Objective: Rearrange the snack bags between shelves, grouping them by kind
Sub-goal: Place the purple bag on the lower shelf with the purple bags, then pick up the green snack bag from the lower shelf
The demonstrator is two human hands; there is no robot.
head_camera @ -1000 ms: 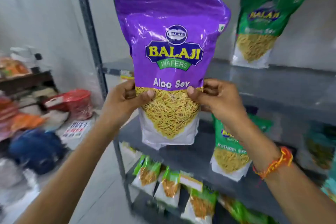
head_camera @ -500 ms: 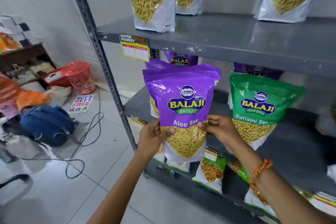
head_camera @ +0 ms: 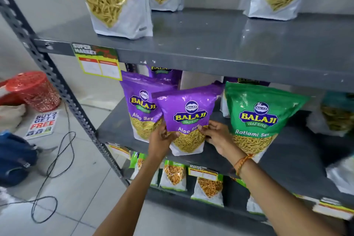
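Observation:
Both my hands hold a purple Aloo Sev bag [head_camera: 189,109] at its lower part, its base at the front of the grey middle shelf [head_camera: 111,130]. My left hand [head_camera: 161,140] grips its left side and my right hand [head_camera: 215,136] its right side. Another purple Aloo Sev bag [head_camera: 139,99] stands just left of it, with more purple bags [head_camera: 162,73] behind. A green Ratlami Sev bag [head_camera: 258,117] stands to the right, touching my right hand.
The upper shelf [head_camera: 210,44] carries three bags [head_camera: 118,2] whose tops are cut off. Small snack packs [head_camera: 173,175] fill the lower shelf. A slotted rack post [head_camera: 57,86] runs down the left. On the floor lie a red basket [head_camera: 36,92], a blue bag [head_camera: 15,159] and a black cable [head_camera: 57,159].
The purple bag came down from in front of the upper shelf to the middle shelf, then moved in beside the other purple bag. My view dropped and closed in on the rack.

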